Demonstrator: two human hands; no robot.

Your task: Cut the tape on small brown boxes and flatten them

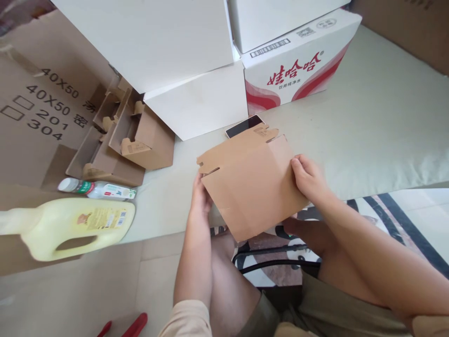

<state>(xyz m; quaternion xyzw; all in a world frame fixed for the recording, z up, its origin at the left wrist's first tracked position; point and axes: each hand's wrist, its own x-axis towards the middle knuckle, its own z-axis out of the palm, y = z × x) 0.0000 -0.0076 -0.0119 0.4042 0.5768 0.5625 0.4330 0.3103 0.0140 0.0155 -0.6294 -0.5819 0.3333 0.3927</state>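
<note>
**Flat Carton Held at Near Edge of Mat: Several Items Part-Hidden**

Nearest the lens, the person's bare knees [229, 285] fill the lower frame, cut off by the bottom edge. Above them both forearms rise to a flat brown cardboard box [252, 185], held tilted over the near edge of the pale mat [368, 121].

The left hand [200, 194] meets the box at its left edge. Its fingers pass behind the panel, so whether they are spread or closed cannot be told. The right hand [308, 180] pinches the right edge: the thumb lies on the upper face and the other fingers are bent close together, their tips hidden under the panel.

Behind the far edge of the box a dark phone [244, 125] lies on the mat, its near end covered by the box flaps.

At the far edge of the mat stand stacked white boxes [168, 51] and a red-and-white carton [298, 61], all cut off at the top of the frame.

Off the left edge of the mat, folded brown cartons [122, 140] lean together; their count cannot be made out. A small clear bottle [98, 189] lies near them and a yellow jug [73, 224] beside it; the jug is blurred and its label unreadable.

Red handles [133, 325] show at the bottom edge; the tool itself is out of view.
</note>
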